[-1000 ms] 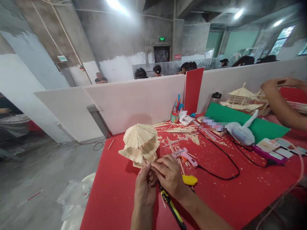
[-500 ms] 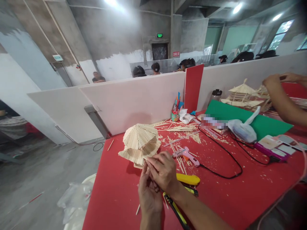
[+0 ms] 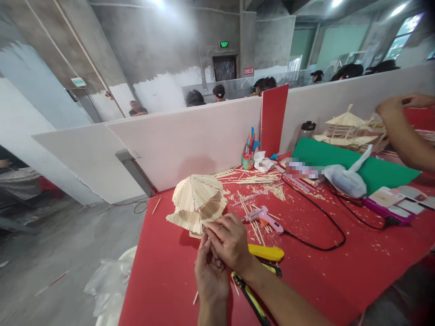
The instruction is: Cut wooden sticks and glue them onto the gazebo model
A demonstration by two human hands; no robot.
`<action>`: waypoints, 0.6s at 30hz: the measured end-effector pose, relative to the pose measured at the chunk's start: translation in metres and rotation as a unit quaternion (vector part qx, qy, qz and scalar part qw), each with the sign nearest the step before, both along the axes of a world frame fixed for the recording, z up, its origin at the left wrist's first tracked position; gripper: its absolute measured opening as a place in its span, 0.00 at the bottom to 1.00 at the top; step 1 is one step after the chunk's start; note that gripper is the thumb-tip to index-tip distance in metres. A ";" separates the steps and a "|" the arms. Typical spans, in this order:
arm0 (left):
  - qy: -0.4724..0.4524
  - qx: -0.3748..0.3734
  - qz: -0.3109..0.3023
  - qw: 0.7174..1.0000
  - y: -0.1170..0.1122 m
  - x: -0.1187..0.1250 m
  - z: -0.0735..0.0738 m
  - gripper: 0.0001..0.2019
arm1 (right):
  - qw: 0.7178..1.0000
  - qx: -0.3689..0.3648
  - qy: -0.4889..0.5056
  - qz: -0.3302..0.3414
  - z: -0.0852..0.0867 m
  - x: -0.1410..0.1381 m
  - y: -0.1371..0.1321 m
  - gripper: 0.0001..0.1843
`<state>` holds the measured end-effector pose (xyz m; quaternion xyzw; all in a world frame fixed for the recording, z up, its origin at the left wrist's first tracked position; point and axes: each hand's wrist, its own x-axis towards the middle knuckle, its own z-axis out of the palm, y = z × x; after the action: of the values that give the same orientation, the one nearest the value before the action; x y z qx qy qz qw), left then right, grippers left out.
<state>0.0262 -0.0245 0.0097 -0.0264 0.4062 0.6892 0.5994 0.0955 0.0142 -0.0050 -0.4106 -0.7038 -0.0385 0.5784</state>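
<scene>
A pavilion model (image 3: 195,194) built of thin wooden sticks, with two tiers of roof, stands on the red table (image 3: 163,280). Just in front of its lower roof, my right hand (image 3: 231,240) is closed in a pinch, its fingertips at the roof's near edge. My left hand (image 3: 210,271) is closed too, fingertips up against those of the right. Whatever lies between the fingers is too small and hidden to name. To the right of my hands rest a pink glue gun (image 3: 267,219), a yellow cutter (image 3: 267,252) and a black-and-yellow utility knife (image 3: 249,296).
Loose sticks (image 3: 258,178) and shavings litter the table's back. A pen cup (image 3: 248,160) stands by the white partition (image 3: 190,136). The glue gun's black cord loops rightward, near a green board (image 3: 384,170) and a plastic bag (image 3: 346,180). Another person's arm (image 3: 401,131) is at right.
Both hands stay almost in the same place, fingertips together by the lower roof. The view has shifted slightly; the model has not visibly moved on the table.
</scene>
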 end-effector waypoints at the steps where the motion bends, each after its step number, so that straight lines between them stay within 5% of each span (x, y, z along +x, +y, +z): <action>1: 0.004 0.002 0.001 1.000 0.000 0.000 -0.001 0.10 | 1.000 0.001 0.002 0.001 -0.001 0.000 0.000 0.09; 18: -0.016 0.006 0.004 1.000 0.001 0.002 -0.001 0.12 | 0.999 -0.026 0.020 0.010 -0.001 0.000 -0.001 0.08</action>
<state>0.0284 -0.0239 0.0090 -0.0356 0.3926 0.6934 0.6032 0.0958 0.0135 -0.0062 -0.4187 -0.6971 -0.0063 0.5820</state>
